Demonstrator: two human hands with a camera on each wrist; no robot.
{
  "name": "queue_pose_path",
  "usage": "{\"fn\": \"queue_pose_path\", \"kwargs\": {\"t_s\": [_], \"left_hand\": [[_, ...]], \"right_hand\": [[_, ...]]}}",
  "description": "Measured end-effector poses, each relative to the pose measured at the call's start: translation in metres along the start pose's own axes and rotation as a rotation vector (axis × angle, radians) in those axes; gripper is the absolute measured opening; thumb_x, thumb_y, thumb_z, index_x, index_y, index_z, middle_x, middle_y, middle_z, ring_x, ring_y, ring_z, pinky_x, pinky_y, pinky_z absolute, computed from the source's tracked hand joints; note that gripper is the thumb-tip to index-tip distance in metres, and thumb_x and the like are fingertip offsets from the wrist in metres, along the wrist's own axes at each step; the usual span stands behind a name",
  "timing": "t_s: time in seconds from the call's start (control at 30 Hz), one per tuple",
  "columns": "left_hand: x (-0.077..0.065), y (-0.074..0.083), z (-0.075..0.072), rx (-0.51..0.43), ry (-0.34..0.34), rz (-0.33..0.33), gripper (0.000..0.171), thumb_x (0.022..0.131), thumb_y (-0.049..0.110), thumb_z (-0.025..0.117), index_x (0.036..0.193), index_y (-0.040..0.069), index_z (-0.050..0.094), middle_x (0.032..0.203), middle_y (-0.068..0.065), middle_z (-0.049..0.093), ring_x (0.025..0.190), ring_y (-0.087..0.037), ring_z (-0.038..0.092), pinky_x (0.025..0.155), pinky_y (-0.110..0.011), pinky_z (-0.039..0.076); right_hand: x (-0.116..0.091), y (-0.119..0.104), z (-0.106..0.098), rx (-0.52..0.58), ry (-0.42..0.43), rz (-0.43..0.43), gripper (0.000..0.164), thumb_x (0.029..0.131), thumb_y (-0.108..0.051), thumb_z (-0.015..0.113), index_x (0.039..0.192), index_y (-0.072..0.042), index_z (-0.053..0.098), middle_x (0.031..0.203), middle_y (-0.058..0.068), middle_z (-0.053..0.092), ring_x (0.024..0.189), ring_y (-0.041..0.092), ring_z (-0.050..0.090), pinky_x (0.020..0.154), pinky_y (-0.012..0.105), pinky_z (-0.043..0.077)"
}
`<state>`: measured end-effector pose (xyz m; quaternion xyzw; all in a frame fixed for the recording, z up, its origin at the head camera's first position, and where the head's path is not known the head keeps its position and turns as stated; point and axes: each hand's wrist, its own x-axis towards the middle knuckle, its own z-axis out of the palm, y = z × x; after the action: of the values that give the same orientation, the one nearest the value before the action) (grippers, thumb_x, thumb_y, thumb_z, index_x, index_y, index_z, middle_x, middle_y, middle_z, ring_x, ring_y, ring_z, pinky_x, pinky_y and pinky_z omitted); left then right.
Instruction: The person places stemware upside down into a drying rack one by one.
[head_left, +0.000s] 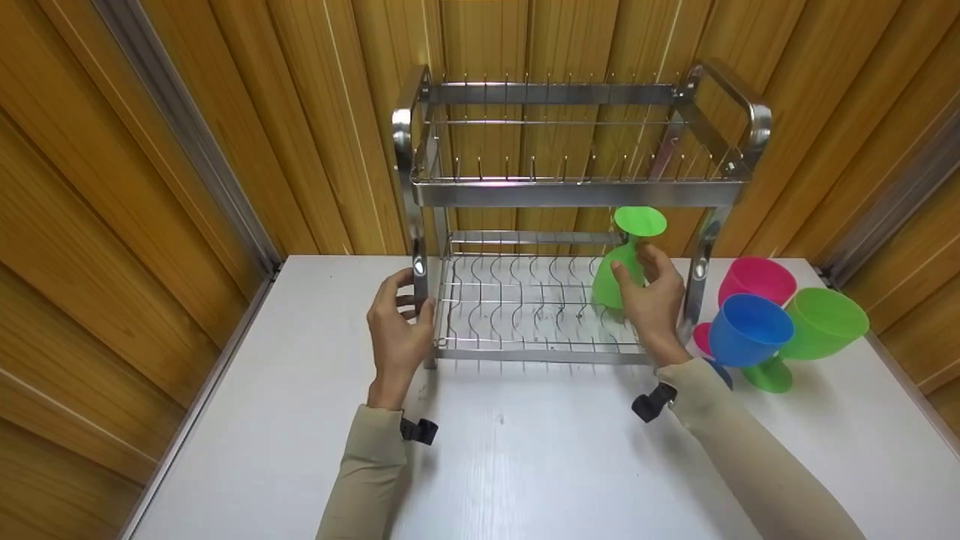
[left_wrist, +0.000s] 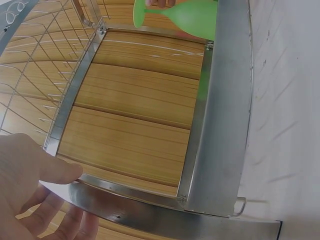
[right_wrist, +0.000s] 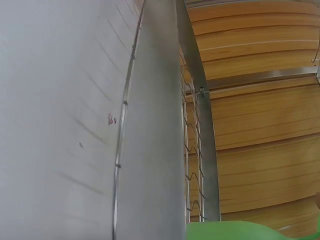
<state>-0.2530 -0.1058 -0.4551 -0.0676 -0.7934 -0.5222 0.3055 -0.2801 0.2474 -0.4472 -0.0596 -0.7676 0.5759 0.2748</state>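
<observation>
Right hand grasping the green goblet — thumb on the near side of the bowl, fingers behind near the stem. Goblet is upside down, foot up, mouth down, at the right part of the rack's lower tier; whether its rim touches the wires, cannot tell. Upper tier sits just above that grip, right post just right of it. Left hand well apart on the other side, thumb and fingers curled round the left post of the metal rack, thumb inside, fingertips outside. Right of the right hand, beyond the rack — pink goblet, blue goblet and second green goblet, all mouth up, close together on the white table. Plank wall behind both hands. Black wrist straps on both sleeves.
</observation>
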Motion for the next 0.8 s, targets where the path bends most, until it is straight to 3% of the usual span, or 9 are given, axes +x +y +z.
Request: {"fn": "queue_pose_path", "kwargs": {"t_s": [0.3, 0.5, 0.63, 0.8], "left_hand": [[0.0, -0.001, 0.0, -0.023, -0.001, 0.0, 0.049, 0.09, -0.004, 0.078, 0.137, 0.001, 0.064, 0.126, -0.017, 0.07, 0.097, -0.03, 0.075, 0.081, -0.042, 0.068], [0.001, -0.002, -0.002, -0.023, 0.0, 0.002, 0.049, 0.091, -0.004, 0.077, 0.137, 0.002, 0.064, 0.127, -0.017, 0.07, 0.097, -0.03, 0.075, 0.081, -0.043, 0.068], [0.0, -0.003, -0.004, -0.021, 0.016, -0.001, 0.049, 0.09, -0.005, 0.078, 0.137, 0.002, 0.064, 0.126, -0.016, 0.07, 0.097, -0.029, 0.075, 0.08, -0.04, 0.068], [0.0, -0.002, -0.002, -0.027, -0.009, 0.003, 0.048, 0.092, -0.002, 0.078, 0.138, 0.002, 0.064, 0.128, -0.016, 0.07, 0.098, -0.029, 0.075, 0.081, -0.039, 0.068]], "right_hand": [[-0.04, -0.011, -0.019, 0.064, -0.078, -0.101, 0.054, 0.099, -0.014, 0.078, 0.147, 0.0, 0.059, 0.147, 0.018, 0.063, 0.143, 0.03, 0.058, 0.125, 0.045, 0.042], [-0.071, -0.021, -0.039, 0.061, -0.102, -0.11, 0.05, 0.097, -0.015, 0.08, 0.143, -0.005, 0.063, 0.141, 0.007, 0.068, 0.136, 0.018, 0.063, 0.121, 0.026, 0.045], [-0.091, -0.021, -0.061, 0.053, -0.101, -0.153, 0.048, 0.095, -0.003, 0.078, 0.14, 0.001, 0.062, 0.136, 0.009, 0.068, 0.129, 0.012, 0.064, 0.114, 0.016, 0.048], [-0.115, -0.007, -0.102, 0.025, -0.043, -0.157, 0.047, 0.092, 0.01, 0.075, 0.138, 0.004, 0.062, 0.129, 0.007, 0.069, 0.124, 0.013, 0.067, 0.109, 0.013, 0.05]]}}
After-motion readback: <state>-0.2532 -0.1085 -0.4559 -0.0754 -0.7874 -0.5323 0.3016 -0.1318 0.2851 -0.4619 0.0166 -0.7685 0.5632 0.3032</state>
